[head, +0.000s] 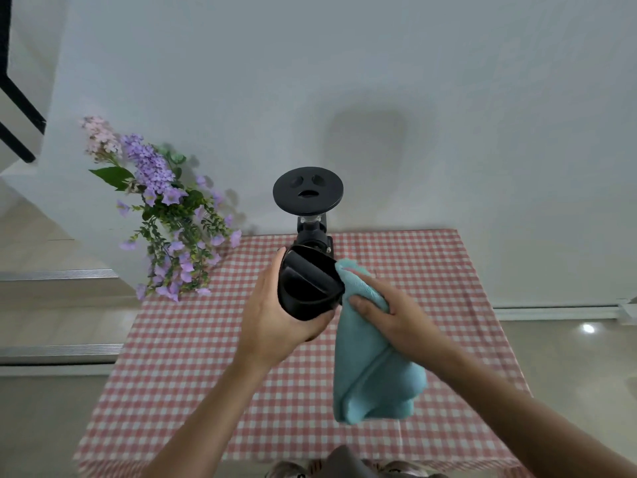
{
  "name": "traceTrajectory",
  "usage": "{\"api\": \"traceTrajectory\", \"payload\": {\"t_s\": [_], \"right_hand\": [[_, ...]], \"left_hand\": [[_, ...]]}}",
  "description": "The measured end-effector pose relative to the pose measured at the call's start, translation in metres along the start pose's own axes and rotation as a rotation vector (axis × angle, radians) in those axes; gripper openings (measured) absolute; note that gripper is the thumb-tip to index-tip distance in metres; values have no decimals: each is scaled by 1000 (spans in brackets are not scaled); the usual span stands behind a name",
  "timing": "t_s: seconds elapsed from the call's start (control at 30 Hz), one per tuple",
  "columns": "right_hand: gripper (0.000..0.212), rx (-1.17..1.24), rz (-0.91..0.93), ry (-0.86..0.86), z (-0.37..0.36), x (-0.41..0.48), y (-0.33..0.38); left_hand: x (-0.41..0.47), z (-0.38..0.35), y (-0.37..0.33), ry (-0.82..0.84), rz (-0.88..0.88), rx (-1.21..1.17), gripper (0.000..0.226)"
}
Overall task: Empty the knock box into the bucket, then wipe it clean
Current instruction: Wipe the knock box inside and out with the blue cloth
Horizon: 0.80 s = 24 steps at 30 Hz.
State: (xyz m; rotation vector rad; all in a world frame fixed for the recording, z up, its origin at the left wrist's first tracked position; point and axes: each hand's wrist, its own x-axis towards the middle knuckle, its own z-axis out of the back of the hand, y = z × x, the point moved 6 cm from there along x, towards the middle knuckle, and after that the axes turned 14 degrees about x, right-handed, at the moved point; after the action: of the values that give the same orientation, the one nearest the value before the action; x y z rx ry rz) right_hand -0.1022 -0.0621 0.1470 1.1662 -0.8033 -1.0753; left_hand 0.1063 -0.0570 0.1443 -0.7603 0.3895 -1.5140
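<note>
The black knock box (pixel 306 288) is lifted above the table, tilted with its open mouth and crossbar toward me. My left hand (pixel 275 312) wraps around its left side and bottom. My right hand (pixel 389 312) grips a light blue cloth (pixel 372 370), whose upper corner presses against the box's right rim while the rest hangs down. No bucket is in view.
A black coffee grinder (pixel 307 194) with a round lid stands at the table's far edge, right behind the knock box. Purple artificial flowers (pixel 165 219) lean at the table's far left corner. The table (pixel 193 357) has a red-and-white checked cloth. A white wall rises behind.
</note>
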Motion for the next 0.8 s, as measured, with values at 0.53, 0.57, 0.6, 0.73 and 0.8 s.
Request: {"api": "traceTrajectory", "payload": {"t_s": [0.53, 0.57, 0.6, 0.73, 0.8], "right_hand": [[14, 306, -33, -354, -22, -14, -31], [20, 347, -78, -337, -25, -16, -35], [28, 366, -132, -308, -29, -17, -42], [53, 519, -305, -132, -32, -16, -48], [48, 593, -329, -136, -19, -9, -41]], "left_hand": [[-16, -49, -12, 116, 255, -468, 59], [-14, -48, -11, 99, 263, -486, 59], [-12, -46, -9, 82, 280, -520, 61], [-10, -49, 3, 142, 345, -655, 73], [-14, -57, 1, 278, 331, -732, 78]]}}
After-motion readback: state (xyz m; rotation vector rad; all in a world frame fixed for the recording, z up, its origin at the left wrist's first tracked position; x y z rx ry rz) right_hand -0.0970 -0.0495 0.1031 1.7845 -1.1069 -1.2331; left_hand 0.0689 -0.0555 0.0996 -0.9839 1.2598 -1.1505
